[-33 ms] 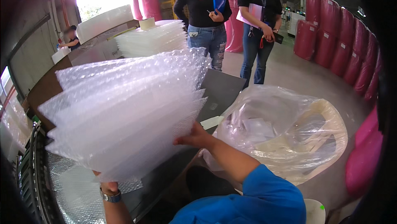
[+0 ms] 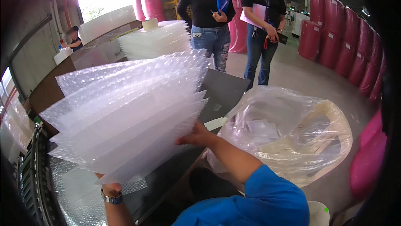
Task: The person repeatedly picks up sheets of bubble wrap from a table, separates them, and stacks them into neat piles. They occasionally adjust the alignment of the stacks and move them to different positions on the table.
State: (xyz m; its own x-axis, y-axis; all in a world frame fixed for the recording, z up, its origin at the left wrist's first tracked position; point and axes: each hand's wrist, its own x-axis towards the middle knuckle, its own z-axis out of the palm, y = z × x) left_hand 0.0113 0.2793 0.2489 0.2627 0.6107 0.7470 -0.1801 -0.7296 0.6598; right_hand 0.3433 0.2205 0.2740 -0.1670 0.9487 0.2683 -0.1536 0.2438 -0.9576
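Observation:
A thick stack of clear bubble wrap sheets point(image 2: 129, 109) is held tilted up over the dark table point(image 2: 167, 176), its layers fanned apart. My right hand point(image 2: 195, 136) grips the stack's right edge, thumb in front and the other fingers partly hidden. At the lower left corner, my left hand point(image 2: 110, 187) is closed on the same stack; most of its fingers are behind the sheets. A metal watch point(image 2: 111, 197) is on that wrist. Below the stack, more bubble wrap point(image 2: 79, 192) lies flat on the table's left part.
A clear plastic bag point(image 2: 271, 134) lines a pale round-edged container at my right. Another stack of sheets point(image 2: 154, 40) with a tape roll point(image 2: 150, 24) on top stands beyond. Two people point(image 2: 209, 17) stand across the table. Pink wrapped rolls point(image 2: 334, 38) line the right; a black roller rail point(image 2: 31, 180) runs left.
The top of the stack has sunk slightly, and its layers look a little more spread. Both hands keep their hold in nearly the same places.

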